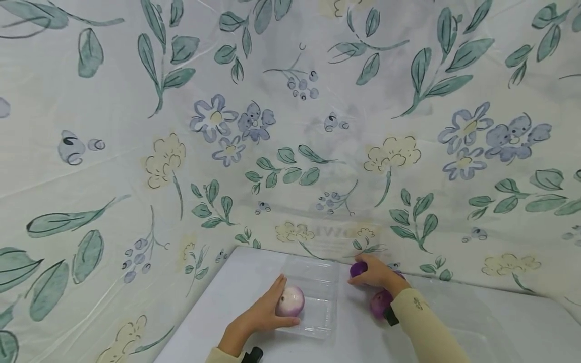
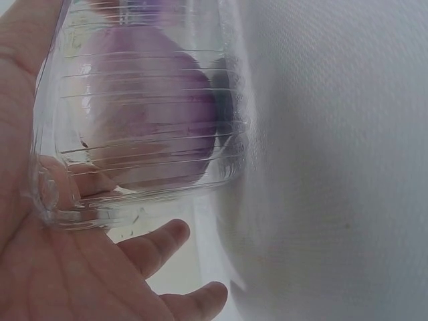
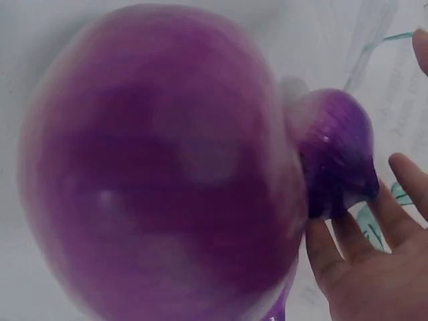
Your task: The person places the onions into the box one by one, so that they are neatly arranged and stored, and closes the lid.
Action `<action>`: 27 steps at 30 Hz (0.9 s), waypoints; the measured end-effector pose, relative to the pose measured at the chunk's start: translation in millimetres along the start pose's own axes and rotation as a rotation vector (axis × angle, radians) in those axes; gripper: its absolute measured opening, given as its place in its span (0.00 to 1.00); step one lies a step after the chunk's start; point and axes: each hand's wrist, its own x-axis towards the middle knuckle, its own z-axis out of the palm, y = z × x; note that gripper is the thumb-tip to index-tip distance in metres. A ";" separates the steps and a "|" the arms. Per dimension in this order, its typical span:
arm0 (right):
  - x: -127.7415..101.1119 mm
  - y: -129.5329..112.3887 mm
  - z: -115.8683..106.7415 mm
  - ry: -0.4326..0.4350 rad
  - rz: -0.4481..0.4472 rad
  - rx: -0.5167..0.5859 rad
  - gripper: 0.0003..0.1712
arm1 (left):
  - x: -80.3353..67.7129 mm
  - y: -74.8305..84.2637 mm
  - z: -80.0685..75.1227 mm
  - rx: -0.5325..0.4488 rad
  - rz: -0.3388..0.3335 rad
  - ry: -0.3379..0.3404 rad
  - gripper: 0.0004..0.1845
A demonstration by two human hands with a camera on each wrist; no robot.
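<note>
A pale purple onion (image 1: 291, 301) sits in a clear plastic tray (image 1: 323, 322), left of the table's middle. My left hand (image 1: 263, 308) grips the tray's left end, thumb and forefinger spread either side of the onion. In the left wrist view the onion (image 2: 150, 114) shows through the ribbed wall; two fingers (image 2: 157, 247) stand clear of the plastic. Farther right, my right hand (image 1: 379, 275) holds a small dark purple onion (image 1: 358, 268) by its sides. In the right wrist view those fingers (image 3: 354, 241) meet its pointed end.
A larger purple onion (image 1: 379, 304) lies under the right wrist and fills much of the right wrist view. More purple shows behind that wrist. Another clear plastic tray (image 1: 476, 327) lies at the right. A flower-printed cloth (image 1: 295, 126) hangs behind the white table (image 1: 245, 267).
</note>
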 end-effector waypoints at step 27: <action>-4.9 6.6 18.1 -0.153 0.035 -0.026 0.50 | 2.8 -3.2 0.7 0.008 -0.006 0.002 0.61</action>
